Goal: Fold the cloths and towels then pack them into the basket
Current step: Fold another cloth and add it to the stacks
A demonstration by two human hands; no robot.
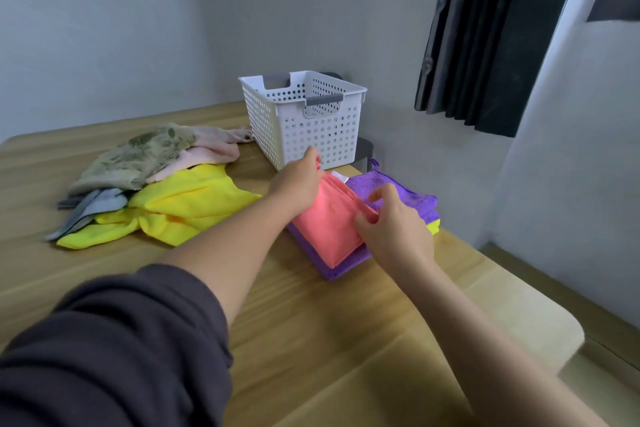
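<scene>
left hand (298, 180) stretched far over the wooden surface (311, 322), fingers curled round the far end of the coral cloth (323, 229), close to the foot of the basket. right hand (394, 224) at the cloth's right edge, thumb and fingers pinching a fold of it, index finger lifted and bent.

coral cloth folded into a narrow oblong, lying on top of a folded purple towel (394, 185). under that, a folded yellow cloth (433, 227), visible only as a thin strip at the right corner. whole stack near the right rim of the surface, just in front of the white basket (301, 121).

basket upright, perforated, grey handles, at the far edge by the wall; contents impossible to tell from here.

left of the stack, past the left forearm, a loose heap of unfolded things:
- a big yellow towel (187, 204) nearest
- a grey-blue cloth (93, 206) poking out beneath it at the left
- a leaf-patterned olive cloth (142, 156) on top
- a pale pink cloth (214, 146) behind, its tip right by the basket's left wall

dark sleeve (104, 340) pushed up on the left arm. black curtain (485, 38) hanging at the right.
</scene>
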